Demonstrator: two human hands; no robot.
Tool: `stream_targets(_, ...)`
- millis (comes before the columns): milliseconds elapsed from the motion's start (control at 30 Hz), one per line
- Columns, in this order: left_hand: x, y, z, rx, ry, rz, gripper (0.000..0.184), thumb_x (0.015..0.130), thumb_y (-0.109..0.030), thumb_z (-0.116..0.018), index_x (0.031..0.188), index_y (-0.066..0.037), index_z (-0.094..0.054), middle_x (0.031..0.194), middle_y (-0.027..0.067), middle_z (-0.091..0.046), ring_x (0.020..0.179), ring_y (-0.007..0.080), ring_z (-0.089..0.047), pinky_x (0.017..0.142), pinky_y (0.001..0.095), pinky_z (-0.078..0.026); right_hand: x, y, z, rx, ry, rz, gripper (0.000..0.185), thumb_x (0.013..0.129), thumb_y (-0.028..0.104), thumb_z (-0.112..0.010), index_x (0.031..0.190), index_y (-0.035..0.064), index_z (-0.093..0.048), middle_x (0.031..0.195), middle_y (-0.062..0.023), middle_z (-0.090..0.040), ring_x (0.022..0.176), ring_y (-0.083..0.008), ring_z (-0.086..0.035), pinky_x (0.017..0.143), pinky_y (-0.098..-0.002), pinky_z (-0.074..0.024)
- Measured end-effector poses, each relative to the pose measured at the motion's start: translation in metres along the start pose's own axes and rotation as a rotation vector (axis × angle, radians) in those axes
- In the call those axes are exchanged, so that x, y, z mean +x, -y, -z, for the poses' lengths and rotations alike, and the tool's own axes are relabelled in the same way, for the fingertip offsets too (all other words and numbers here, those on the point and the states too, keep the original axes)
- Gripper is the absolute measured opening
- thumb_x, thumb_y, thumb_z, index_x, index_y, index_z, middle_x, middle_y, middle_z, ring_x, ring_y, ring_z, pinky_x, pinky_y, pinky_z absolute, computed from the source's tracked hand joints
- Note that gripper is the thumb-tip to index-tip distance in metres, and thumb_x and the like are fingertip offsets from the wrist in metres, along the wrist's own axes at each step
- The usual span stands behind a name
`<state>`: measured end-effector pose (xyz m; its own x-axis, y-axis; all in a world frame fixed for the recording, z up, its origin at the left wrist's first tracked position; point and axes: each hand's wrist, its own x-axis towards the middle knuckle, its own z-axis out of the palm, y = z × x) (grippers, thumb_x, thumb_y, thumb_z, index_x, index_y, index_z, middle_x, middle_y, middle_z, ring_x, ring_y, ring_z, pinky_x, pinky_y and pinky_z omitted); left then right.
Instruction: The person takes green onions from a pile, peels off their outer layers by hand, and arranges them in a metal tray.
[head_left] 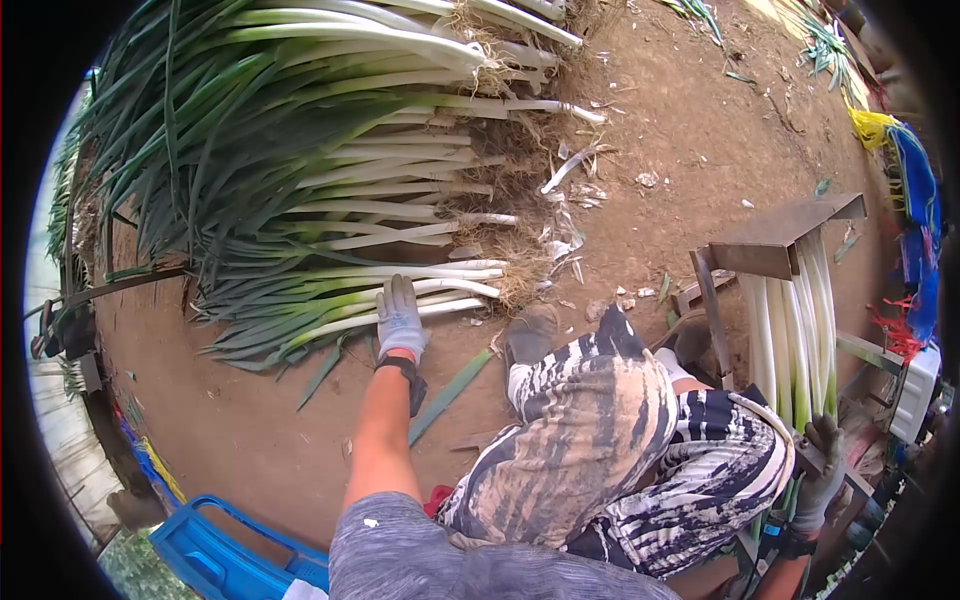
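My left hand (402,318), in a pale grey-blue glove, lies with fingers stretched out over the white stalks of the nearest green onions (440,290). These long onions rest on the ground, roots to the right and dark leaves to the left. My right hand (824,470), in a dirty grey glove with dark fingertips, is at the lower right. Its fingers bend against the green part of a bundle of green onions (790,330) resting in a metal stand (775,240). The stand's plate hides the bundle's upper end, and its leaves run down past my right hand.
A large pile of green onions (370,140) covers the upper left ground. Peeled scraps (565,240) lie by the roots. A blue plastic crate (215,560) is at the lower left. Blue strings (915,190) hang at the right, above a white box (915,393). My bent legs (580,430) fill the lower middle.
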<state>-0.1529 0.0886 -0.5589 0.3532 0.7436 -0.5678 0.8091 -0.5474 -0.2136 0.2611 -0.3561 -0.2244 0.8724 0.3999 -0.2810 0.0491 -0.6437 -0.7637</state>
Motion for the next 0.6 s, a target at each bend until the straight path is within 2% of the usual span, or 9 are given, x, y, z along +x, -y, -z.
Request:
stream_targets(33, 0.008, -0.003, 0.002, 0.010, 0.041, -0.024, 0.112, 0.067, -0.042, -0.074, 0.148, -0.005, -0.006, 0.154, 0.0127, -0.008, 0.142, 0.0291, -0.009, 0.115, 0.0432, -0.006, 0.000, 0.003, 0.000, -0.112, 0.027, 0.053, 0.051, 0.098, 0.035, -0.041, 0.132, -0.0030, -0.044, 0.128, -0.0177, -0.052, 0.114, -0.0259, -0.053, 0.096, -0.0374, -0.0434)
stream_targets(100, 0.017, -0.008, 0.017, 0.031, 0.119, -0.067, 0.106, 0.071, -0.037, -0.071, 0.148, -0.007, -0.005, 0.155, 0.0096, -0.007, 0.142, 0.0276, -0.009, 0.115, 0.0430, -0.006, 0.002, 0.009, -0.006, 0.039, -0.049, -0.069, 0.045, 0.098, 0.026, -0.042, 0.132, -0.0033, -0.043, 0.128, -0.0186, -0.052, 0.112, -0.0262, -0.055, 0.095, -0.0370, -0.0447)
stream_targets(167, 0.038, -0.007, -0.023, 0.105, -0.147, -0.062, 0.089, 0.075, -0.029, -0.066, 0.146, -0.008, -0.016, 0.149, 0.0085, -0.021, 0.138, 0.0265, -0.020, 0.112, 0.0422, -0.015, 0.000, 0.006, -0.003, 0.129, -0.075, -0.103, 0.044, 0.097, 0.024, -0.044, 0.131, -0.0034, -0.043, 0.127, -0.0189, -0.052, 0.111, -0.0269, -0.055, 0.095, -0.0371, -0.0451)
stream_targets(200, 0.042, -0.006, -0.030, 0.144, -0.276, -0.060, 0.082, 0.077, -0.026, -0.063, 0.145, -0.009, -0.021, 0.147, 0.0080, -0.027, 0.136, 0.0259, -0.026, 0.111, 0.0418, -0.020, 0.000, 0.005, 0.001, 0.041, -0.041, -0.081, 0.044, 0.097, 0.023, -0.045, 0.133, -0.0026, -0.042, 0.127, -0.0194, -0.052, 0.111, -0.0278, -0.056, 0.095, -0.0378, -0.0449)
stream_targets(300, 0.054, -0.003, -0.011, 0.035, -0.185, -0.092, 0.055, 0.076, -0.016, -0.057, 0.129, -0.011, -0.042, 0.125, 0.0054, -0.046, 0.118, 0.0236, -0.042, 0.099, 0.0385, -0.033, -0.002, -0.009, 0.009, -0.110, 0.042, 0.118, 0.049, 0.098, 0.029, -0.044, 0.135, -0.0018, -0.040, 0.126, -0.0196, -0.053, 0.111, -0.0280, -0.056, 0.095, -0.0381, -0.0447)
stream_targets(400, 0.041, 0.004, -0.002, -0.045, -0.156, -0.191, 0.033, 0.075, -0.015, -0.058, 0.107, -0.013, -0.052, 0.105, 0.0048, -0.052, 0.105, 0.0228, -0.049, 0.093, 0.0363, -0.037, -0.004, -0.008, 0.010, -0.349, 0.058, 0.247, 0.054, 0.097, 0.035, -0.045, 0.136, -0.0015, -0.037, 0.126, -0.0202, -0.053, 0.110, -0.0282, -0.057, 0.095, -0.0382, -0.0447)
stream_targets(433, 0.037, 0.007, -0.002, -0.070, -0.149, -0.225, 0.026, 0.074, -0.015, -0.058, 0.100, -0.014, -0.055, 0.098, 0.0046, -0.054, 0.100, 0.0226, -0.051, 0.091, 0.0356, -0.038, -0.003, -0.008, 0.009, -0.310, 0.039, 0.196, 0.054, 0.097, 0.035, -0.046, 0.136, -0.0015, -0.037, 0.126, -0.0203, -0.053, 0.110, -0.0282, -0.058, 0.095, -0.0382, -0.0448)
stream_targets(467, 0.034, 0.008, -0.015, -0.102, -0.281, -0.233, 0.023, 0.073, -0.015, -0.060, 0.096, -0.015, -0.057, 0.093, 0.0044, -0.056, 0.096, 0.0225, -0.054, 0.089, 0.0353, -0.039, -0.003, -0.007, 0.009, -0.272, 0.019, 0.145, 0.054, 0.097, 0.034, -0.046, 0.136, -0.0015, -0.037, 0.126, -0.0204, -0.053, 0.109, -0.0283, -0.058, 0.095, -0.0382, -0.0449)
stream_targets(600, 0.042, 0.005, -0.047, -0.162, -0.321, -0.184, 0.027, 0.071, -0.012, -0.061, 0.097, -0.016, -0.056, 0.093, 0.0032, -0.057, 0.094, 0.0216, -0.056, 0.088, 0.0345, -0.041, -0.004, -0.009, 0.010, -0.272, 0.019, 0.175, 0.049, 0.098, 0.030, -0.044, 0.134, -0.0023, -0.040, 0.124, -0.0207, -0.054, 0.109, -0.0283, -0.058, 0.095, -0.0381, -0.0449)
